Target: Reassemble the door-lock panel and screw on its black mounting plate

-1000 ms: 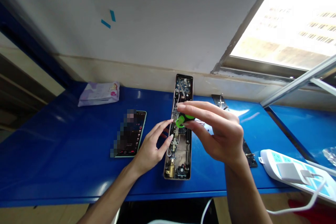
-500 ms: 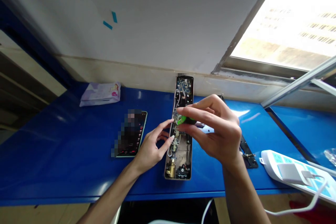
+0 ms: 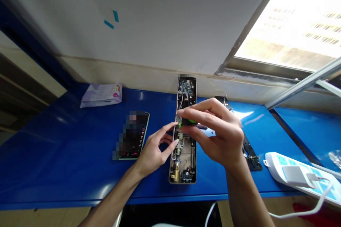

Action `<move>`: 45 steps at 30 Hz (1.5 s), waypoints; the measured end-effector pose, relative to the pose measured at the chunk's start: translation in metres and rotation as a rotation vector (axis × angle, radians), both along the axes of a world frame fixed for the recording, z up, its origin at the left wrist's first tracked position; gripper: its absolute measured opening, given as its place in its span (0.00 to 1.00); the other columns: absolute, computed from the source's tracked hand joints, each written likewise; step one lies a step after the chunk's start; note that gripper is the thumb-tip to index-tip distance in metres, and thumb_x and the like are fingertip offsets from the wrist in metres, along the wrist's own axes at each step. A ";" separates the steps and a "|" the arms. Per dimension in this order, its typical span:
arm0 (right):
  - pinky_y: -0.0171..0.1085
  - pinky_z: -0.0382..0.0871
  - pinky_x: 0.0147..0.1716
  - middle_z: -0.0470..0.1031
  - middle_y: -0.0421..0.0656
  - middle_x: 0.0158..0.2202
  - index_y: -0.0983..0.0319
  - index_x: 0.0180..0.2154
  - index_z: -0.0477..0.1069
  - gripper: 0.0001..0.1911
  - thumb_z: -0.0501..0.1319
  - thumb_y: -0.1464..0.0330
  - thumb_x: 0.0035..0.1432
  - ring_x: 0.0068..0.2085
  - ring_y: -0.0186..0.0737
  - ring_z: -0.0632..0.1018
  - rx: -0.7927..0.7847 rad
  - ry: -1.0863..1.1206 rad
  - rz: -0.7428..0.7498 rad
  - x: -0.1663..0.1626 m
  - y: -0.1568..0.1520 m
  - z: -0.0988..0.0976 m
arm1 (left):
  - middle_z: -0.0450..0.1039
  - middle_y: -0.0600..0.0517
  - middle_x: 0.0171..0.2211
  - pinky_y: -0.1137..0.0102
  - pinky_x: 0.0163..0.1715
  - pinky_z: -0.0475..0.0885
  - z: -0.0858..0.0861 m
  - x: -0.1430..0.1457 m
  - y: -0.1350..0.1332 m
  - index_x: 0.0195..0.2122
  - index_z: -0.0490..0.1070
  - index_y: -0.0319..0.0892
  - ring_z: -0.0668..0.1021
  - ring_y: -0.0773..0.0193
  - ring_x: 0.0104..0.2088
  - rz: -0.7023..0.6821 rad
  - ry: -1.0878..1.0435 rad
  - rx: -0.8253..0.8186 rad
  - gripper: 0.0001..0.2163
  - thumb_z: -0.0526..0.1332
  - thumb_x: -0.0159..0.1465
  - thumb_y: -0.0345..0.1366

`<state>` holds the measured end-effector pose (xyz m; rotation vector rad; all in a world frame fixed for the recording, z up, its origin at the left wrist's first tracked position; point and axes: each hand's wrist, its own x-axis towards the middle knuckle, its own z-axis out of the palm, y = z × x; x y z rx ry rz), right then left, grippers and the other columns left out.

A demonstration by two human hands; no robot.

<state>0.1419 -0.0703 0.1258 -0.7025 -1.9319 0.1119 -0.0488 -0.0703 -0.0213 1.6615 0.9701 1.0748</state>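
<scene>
A long opened device (image 3: pixel 183 156) lies lengthwise on the blue table (image 3: pixel 66 163), showing wires, a circuit board and a brass part at its near end. My right hand (image 3: pixel 218 134) is closed around a green-handled screwdriver (image 3: pixel 189 122), held over the device's middle. My left hand (image 3: pixel 156 145) rests beside the device's left edge, fingertips touching its rim, fingers apart and holding nothing.
A phone (image 3: pixel 131 135) with a lit screen lies left of the device. A pale tissue pack (image 3: pixel 101 94) sits at the back left. A black metal plate (image 3: pixel 249 150) and a white power strip (image 3: pixel 301 177) with a plug lie to the right. The window is behind.
My right hand has turned and lowered slightly on the green handle, covering more of it. The left hand stays at the device's edge.
</scene>
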 end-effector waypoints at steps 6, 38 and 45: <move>0.35 0.83 0.53 0.83 0.55 0.55 0.68 0.53 0.80 0.14 0.63 0.80 0.69 0.56 0.41 0.85 -0.190 -0.049 0.205 0.007 -0.003 0.007 | 0.77 0.47 0.60 0.68 0.45 0.83 0.001 0.001 -0.001 0.66 0.68 0.49 0.84 0.64 0.41 -0.010 -0.021 -0.029 0.22 0.65 0.72 0.37; 0.48 0.90 0.41 0.83 0.43 0.51 0.50 0.63 0.73 0.35 0.71 0.81 0.57 0.45 0.48 0.88 0.134 0.286 -0.212 0.061 -0.006 0.001 | 0.77 0.44 0.58 0.47 0.64 0.75 0.065 0.040 0.027 0.54 0.78 0.44 0.74 0.48 0.63 0.030 0.384 0.627 0.12 0.61 0.73 0.30; 0.44 0.87 0.39 0.84 0.43 0.51 0.50 0.61 0.73 0.31 0.73 0.74 0.58 0.45 0.46 0.88 -0.015 0.183 -0.446 0.109 -0.002 -0.017 | 0.83 0.44 0.50 0.50 0.59 0.79 0.076 0.076 0.052 0.53 0.80 0.40 0.76 0.48 0.59 -0.227 0.542 0.742 0.11 0.60 0.74 0.29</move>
